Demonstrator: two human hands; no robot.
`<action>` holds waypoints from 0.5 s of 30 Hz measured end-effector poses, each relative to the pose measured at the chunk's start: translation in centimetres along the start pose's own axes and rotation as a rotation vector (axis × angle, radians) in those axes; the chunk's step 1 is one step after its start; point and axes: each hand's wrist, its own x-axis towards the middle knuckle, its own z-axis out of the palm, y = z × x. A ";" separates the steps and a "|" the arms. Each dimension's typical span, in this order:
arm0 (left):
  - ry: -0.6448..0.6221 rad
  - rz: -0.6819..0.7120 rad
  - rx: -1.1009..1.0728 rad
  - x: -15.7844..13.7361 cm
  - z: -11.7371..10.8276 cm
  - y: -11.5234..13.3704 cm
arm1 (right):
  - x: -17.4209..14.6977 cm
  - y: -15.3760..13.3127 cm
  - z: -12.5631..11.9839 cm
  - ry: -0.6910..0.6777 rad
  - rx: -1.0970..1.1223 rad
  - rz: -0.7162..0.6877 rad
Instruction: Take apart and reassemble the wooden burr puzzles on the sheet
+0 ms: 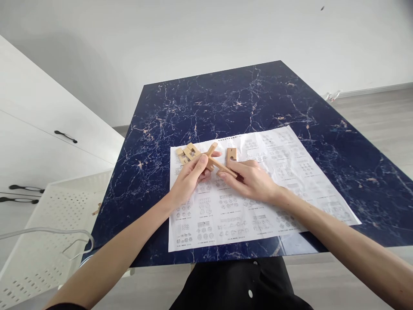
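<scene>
Two bare forearms reach forward over the dark marbled bench [226, 94] and meet above a printed sheet [258, 206]. The left hand [190, 181] pinches a crossed pair of wooden sticks [215, 160]; the right hand [251, 178], fingers curled, grips the long stick's other end. Loose wooden blocks [187, 153] lie just beside them on the sheet.
</scene>
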 end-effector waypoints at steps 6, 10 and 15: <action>-0.020 -0.026 -0.029 0.1 -0.2 0.3 | -0.1 0.1 0.0 0.011 -0.006 -0.029; -0.075 -0.029 0.037 -0.1 -0.1 0.3 | -0.2 0.0 0.1 0.001 0.019 -0.017; -0.163 -0.065 0.036 -0.3 0.6 -0.2 | 0.0 -0.3 0.4 0.007 0.042 -0.001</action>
